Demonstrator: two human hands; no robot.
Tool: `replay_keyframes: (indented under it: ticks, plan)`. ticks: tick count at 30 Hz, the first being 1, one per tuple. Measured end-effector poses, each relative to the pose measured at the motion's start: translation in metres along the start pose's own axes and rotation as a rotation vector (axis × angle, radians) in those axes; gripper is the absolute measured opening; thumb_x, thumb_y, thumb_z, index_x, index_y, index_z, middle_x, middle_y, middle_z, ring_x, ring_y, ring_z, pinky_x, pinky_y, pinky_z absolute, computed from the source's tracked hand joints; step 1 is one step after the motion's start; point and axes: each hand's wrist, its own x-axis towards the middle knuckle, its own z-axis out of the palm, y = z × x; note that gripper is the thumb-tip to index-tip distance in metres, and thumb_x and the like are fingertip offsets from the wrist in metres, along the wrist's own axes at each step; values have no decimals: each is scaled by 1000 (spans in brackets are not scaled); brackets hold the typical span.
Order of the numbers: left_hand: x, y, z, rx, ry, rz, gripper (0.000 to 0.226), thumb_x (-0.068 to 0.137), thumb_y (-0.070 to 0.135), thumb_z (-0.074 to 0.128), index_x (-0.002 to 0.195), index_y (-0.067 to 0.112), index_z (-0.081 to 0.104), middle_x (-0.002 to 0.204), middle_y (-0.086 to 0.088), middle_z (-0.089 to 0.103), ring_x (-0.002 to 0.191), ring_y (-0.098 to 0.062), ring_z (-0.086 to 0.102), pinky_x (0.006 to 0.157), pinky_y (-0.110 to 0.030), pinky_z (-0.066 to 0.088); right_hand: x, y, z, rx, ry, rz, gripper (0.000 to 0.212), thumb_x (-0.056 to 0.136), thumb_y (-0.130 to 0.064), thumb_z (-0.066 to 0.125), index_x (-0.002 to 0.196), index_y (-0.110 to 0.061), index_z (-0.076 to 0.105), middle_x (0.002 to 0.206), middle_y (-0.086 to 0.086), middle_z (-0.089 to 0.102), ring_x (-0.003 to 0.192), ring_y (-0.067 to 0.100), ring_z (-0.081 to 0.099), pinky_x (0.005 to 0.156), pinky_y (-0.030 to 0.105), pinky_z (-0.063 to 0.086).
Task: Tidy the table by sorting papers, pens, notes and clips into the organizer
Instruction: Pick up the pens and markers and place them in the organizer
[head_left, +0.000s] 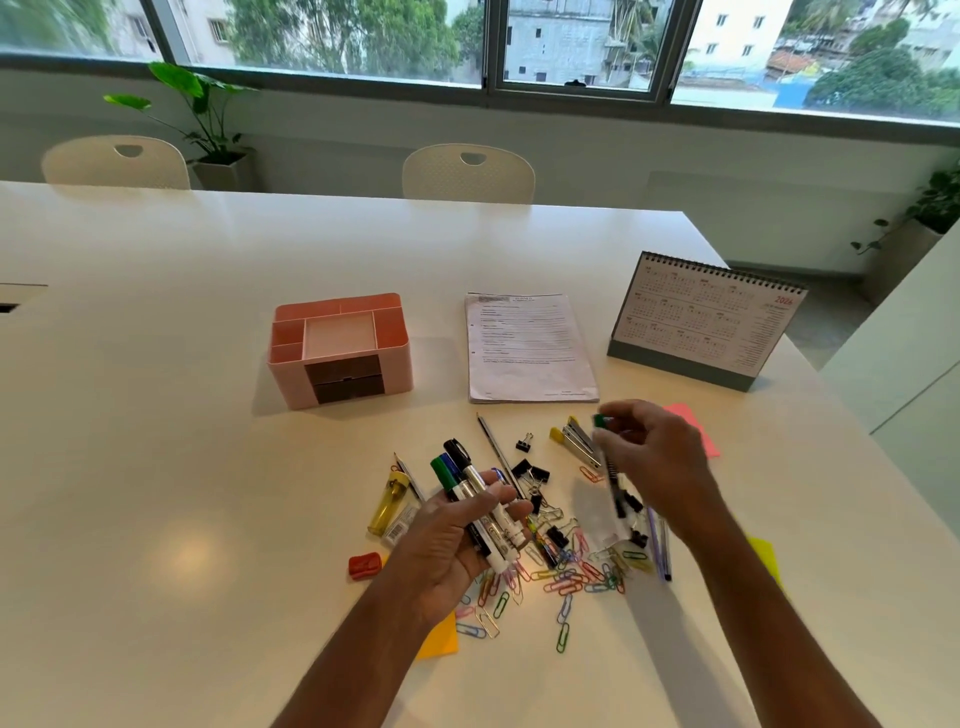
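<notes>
Plastic markers (474, 480), probably light and slick: bunched in left hand (457, 545); green-capped marker (601, 421) pinched by right hand (665, 452); grip mid-barrel.

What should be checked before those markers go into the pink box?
1. Left hand grips the bundle of markers: ok.
2. Right hand holds the green-capped marker: ok, though it is blurred.
3. Caps on the markers in the bundle: ok.
4. Organizer top compartments open upward, nothing seen inside: ok.
5. Its drawers are shut and out of the way: ok.
6. Rear compartment deep enough for the markers: cannot tell.
</notes>
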Motion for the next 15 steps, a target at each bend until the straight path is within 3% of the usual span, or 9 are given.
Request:
replay_keyframes:
  ticks: [2,6,10,13,15]
  plan:
    - [-3,0,1,31,-44,-4,58,82,-2,78,136,-4,58,126,-33,69,115,-44,72,87,-54,64,-3,-20,14,144,-126,-1,27,91,-20,81,116,-26,73,97,-8,75,82,1,72,68,15,58]
    - [-8,1,3,97,-104,-16,52,87,-1,77,136,2,60,125,-28,72,116,-42,72,91,-52,61,-7,-47,47,264,-315,-7,28,93,-22,79,121,-25,73,99,-4,75,89,10,75,77,29,64]
    - [-12,1,1,118,-124,9,49,86,-3,78,133,2,64,126,-28,72,117,-41,71,99,-53,56,-8,-62,71,220,-360,-34,27,93,-20,79,120,-23,73,96,-6,74,84,3,73,72,22,62]
    - [-13,1,-4,113,-98,27,47,84,-4,79,129,2,66,124,-27,73,115,-40,73,93,-50,59,-8,-65,82,210,-398,-29,29,92,-18,80,120,-21,73,95,-4,74,86,9,75,78,32,66]
    - [-13,1,-8,103,-81,39,49,83,-4,78,129,2,65,124,-28,72,116,-43,72,98,-53,56,-7,-67,87,204,-420,-20,30,91,-18,81,119,-22,73,96,-3,75,87,12,75,77,32,66]
